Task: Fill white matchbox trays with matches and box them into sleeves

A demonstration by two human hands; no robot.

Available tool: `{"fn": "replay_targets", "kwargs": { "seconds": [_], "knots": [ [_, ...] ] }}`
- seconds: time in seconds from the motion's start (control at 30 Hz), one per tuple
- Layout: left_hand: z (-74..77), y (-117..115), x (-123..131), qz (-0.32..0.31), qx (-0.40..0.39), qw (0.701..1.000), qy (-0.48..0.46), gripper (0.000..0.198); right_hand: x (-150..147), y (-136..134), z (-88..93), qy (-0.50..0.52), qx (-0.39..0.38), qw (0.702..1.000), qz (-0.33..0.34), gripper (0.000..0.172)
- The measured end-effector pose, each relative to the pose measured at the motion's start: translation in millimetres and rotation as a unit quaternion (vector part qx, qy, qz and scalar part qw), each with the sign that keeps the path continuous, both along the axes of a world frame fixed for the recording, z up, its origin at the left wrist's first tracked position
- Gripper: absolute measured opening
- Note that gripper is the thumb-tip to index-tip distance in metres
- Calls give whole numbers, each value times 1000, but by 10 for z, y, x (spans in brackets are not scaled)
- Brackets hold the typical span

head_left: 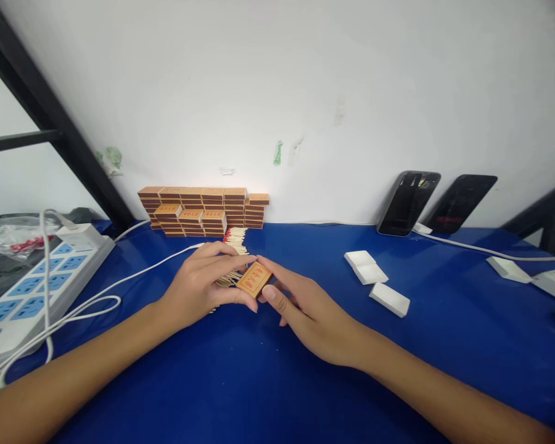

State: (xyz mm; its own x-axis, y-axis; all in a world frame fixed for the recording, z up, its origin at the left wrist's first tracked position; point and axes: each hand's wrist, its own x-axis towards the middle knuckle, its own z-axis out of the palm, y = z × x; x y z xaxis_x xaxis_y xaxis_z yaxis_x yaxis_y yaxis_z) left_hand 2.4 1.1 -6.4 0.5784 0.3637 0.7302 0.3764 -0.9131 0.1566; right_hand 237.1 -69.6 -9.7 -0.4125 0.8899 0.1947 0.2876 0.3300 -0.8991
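Observation:
An orange matchbox (254, 280) with red lettering is held tilted above the blue table, between both hands. My left hand (208, 276) grips its left side, the thumb by the lower edge and the fingers along the top edge. From the right, my right hand (308, 308) closes on it with thumb and forefinger at its right end. Loose matches (234, 239) with red heads lie behind and under my left hand, which partly hides them. Farther back, a stack of matchboxes (190, 196) stands against the wall, several layers high.
White empty-looking matchbox trays (390, 300) lie right of my hands. Two phones (409, 203) lean on the wall at the back right. A white power strip (50, 277) with cables (106, 283) runs along the left. A black frame post (69, 129) rises at the left.

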Motion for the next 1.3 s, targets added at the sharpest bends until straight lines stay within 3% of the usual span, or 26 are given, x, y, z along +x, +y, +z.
{"fn": "replay_targets", "kwargs": {
  "seconds": [0.17,0.37,0.5,0.7,0.87,1.3],
  "knots": [
    [41,-37,26,33,-20,999,5,39,45,28,-8,-46,41,997,-55,59],
    [49,32,0,51,-55,997,14,36,77,70,-13,-114,123,984,-61,56],
    [197,294,-227,97,-29,994,32,32,143,138,10,-172,169,966,-93,48],
    [392,859,-838,220,58,973,39,29,288,275,29,-183,214,949,-143,35],
    [332,1072,-1076,256,64,961,86,35,337,316,8,-215,220,938,-159,29],
    [228,1055,-1038,276,56,955,95,23,455,430,19,-210,256,921,-203,16]
  ]
}}
